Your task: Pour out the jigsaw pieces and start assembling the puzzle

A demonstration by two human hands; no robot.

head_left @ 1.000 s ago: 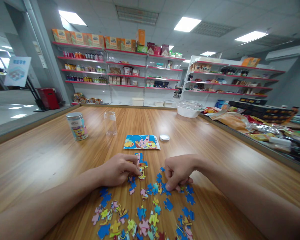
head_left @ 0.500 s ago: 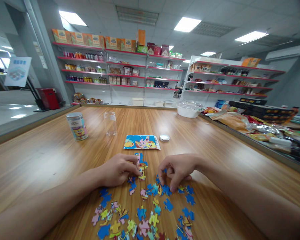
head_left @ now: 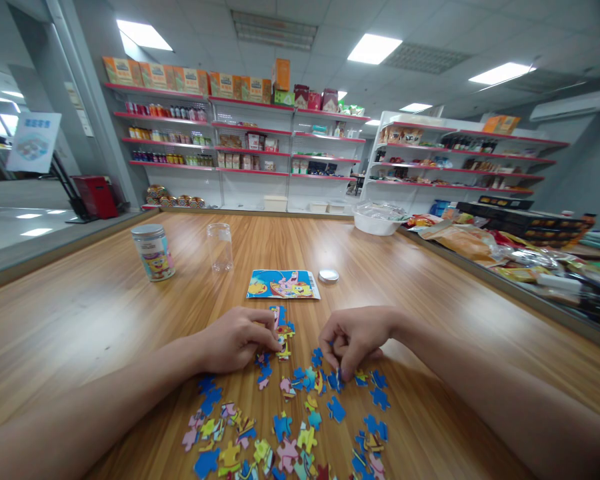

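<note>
My left hand point(head_left: 237, 339) has its fingers curled, with the tips pressed on the edge of a small strip of joined jigsaw puzzle pieces point(head_left: 283, 330). Between the thumb and forefinger of my right hand point(head_left: 357, 337) is a blue puzzle piece point(head_left: 335, 380), tipped up on its edge. Just left of that hand lies a small blue piece point(head_left: 317, 357). Loose puzzle pieces in blue, yellow and pink point(head_left: 287, 455) are spread over the table in front of me. Beyond the strip lies a printed picture sheet point(head_left: 283, 285) with cartoon figures.
On the wooden table point(head_left: 105, 320) stand a printed can point(head_left: 153, 253) and a clear plastic jar point(head_left: 221, 248) at the left. A round metal lid point(head_left: 329, 276) lies beside the sheet. Farther back are a white bowl point(head_left: 377, 223) and packaged goods point(head_left: 460, 243) at the right.
My right hand's fingers have closed on the blue piece and tilted it up from the table. The small blue piece beside them has come into view. My left hand stays put.
</note>
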